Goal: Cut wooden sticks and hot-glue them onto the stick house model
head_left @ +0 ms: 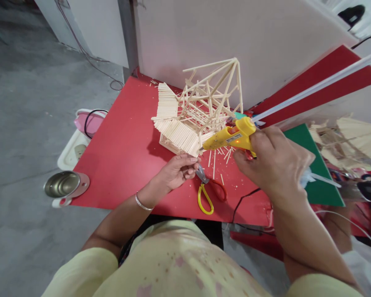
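A wooden-stick model (pixel 182 134) stands on the red tabletop, with slatted panels at its left and front and an open frame of sticks above. My right hand (pixel 275 161) is closed around a yellow hot glue gun (pixel 230 136), whose nozzle points left at the front corner of the slatted panel. A long clear glue stick (pixel 315 86) juts from the gun's back. At that same corner, just below the nozzle, my left hand (pixel 181 169) has its thumb and fingertips pinched together. Whatever they hold is too small to make out.
Scissors (pixel 206 192) with yellow and red handles lie just below my left fingertips. Loose sticks (pixel 214 163) are scattered on the red table (pixel 120 165). A metal cup (pixel 64 185) sits at the left edge. A green board (pixel 315 173) and another stick model (pixel 352 140) are at right.
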`<state>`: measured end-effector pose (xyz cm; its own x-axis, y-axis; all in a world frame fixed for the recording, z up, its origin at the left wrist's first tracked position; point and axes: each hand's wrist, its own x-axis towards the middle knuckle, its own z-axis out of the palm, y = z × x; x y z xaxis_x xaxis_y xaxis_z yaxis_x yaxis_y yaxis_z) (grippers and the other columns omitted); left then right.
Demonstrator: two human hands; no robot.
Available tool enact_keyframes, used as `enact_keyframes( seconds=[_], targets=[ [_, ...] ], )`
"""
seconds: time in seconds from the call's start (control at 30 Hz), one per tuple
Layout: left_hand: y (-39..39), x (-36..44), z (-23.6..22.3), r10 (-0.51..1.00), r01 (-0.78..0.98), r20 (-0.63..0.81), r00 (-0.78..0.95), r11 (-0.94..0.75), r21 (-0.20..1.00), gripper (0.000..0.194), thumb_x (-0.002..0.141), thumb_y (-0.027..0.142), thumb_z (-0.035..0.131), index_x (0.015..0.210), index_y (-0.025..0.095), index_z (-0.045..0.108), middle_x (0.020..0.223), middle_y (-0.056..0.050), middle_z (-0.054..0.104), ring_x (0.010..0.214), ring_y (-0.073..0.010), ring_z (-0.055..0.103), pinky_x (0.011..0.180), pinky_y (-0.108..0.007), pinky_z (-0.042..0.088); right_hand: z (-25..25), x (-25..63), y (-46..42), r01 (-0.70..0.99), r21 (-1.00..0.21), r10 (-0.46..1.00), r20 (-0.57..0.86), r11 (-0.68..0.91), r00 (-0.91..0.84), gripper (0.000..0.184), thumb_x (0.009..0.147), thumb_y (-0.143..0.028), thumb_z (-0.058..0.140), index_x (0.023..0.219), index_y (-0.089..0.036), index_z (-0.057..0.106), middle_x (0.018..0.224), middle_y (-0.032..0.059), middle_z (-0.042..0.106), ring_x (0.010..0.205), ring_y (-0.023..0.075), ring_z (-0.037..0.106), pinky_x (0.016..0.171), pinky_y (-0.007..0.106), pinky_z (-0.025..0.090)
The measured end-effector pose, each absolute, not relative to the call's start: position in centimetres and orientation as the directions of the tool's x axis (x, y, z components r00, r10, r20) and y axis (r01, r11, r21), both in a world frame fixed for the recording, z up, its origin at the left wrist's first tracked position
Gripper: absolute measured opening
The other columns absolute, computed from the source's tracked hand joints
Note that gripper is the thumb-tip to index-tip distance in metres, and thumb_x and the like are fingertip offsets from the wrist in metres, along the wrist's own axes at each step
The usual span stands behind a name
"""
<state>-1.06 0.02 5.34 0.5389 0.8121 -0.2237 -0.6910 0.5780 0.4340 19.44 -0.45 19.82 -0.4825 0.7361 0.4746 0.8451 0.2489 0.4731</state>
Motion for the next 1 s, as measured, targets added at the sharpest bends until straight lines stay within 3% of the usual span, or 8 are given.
enact_keyframes(
  seconds=[0.33, 0.7, 1.0],
  targets=[
    [0.02, -1.09, 5.6, 0.807, -0.692, -0.228, 0.545, 0.586, 0.421, 0.022, 0.064, 0.019, 0.086, 0.08, 0.007, 0.075, 0.064, -0.003, 0.064, 0.049, -0.0042, 0.047, 0.043, -0.017, 0.028, 19.81, 19.45, -0.39, 0.886, 0.401, 0.772, 0.478, 0.233, -0.419, 0.034, 0.086, -0.036, 0.057, 0.113, -0.018, 0.067, 0.1, 0.0097, 0.068, 0.072, 0.0179, 0.054, 0.057, 0.031, 0.018],
    [0.09, -1.11, 5.61, 0.794, -0.69, -0.223, 0.566, 0.604, 0.399, 0.021, 0.064, 0.017, 0.085, 0.08, 0.006, 0.075, 0.064, -0.003, 0.064, 0.048, -0.0042, 0.047, 0.043, -0.017, 0.028, 19.68, 19.59, -0.37, 0.827, 0.517, 0.725, 0.481, 0.221, -0.494, 0.036, 0.087, -0.039, 0.059, 0.115, -0.018, 0.066, 0.1, 0.0089, 0.07, 0.073, 0.0179, 0.056, 0.057, 0.031, 0.021],
    [0.07, -1.2, 5.43, 0.787, -0.68, -0.215, 0.579, 0.611, 0.405, 0.022, 0.066, 0.017, 0.083, 0.084, 0.006, 0.076, 0.068, -0.004, 0.066, 0.05, -0.0042, 0.049, 0.044, -0.018, 0.029, 19.72, 19.54, -0.39, 0.856, 0.454, 0.738, 0.483, 0.248, -0.47, 0.036, 0.086, -0.039, 0.058, 0.114, -0.017, 0.066, 0.103, 0.0102, 0.069, 0.074, 0.0177, 0.055, 0.057, 0.031, 0.02]
  ],
)
